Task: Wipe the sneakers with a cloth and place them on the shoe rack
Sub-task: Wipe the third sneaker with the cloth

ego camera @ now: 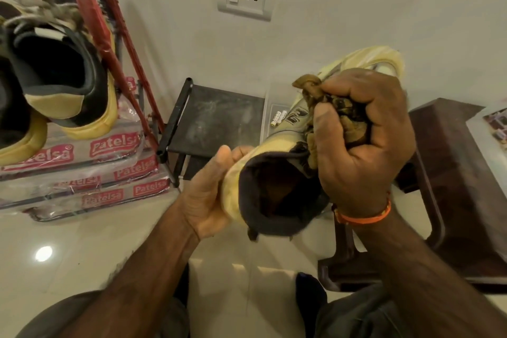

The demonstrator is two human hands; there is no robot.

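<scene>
Both forearms reach in from below: left hand (211, 186) cups the heel of the sneaker (277, 173), holding it up over the floor, toe pointing at the wall. Right hand (365, 140) is fisted tight round a bunched brown cloth (315, 93), pressed onto the shoe's upper. Off left, another sneaker (63, 74) sits on the red shoe rack (109, 44).

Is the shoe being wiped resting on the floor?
No, the sneaker is held up in the air, the left hand gripping its heel while the right hand presses a bunched cloth against its side.
</scene>
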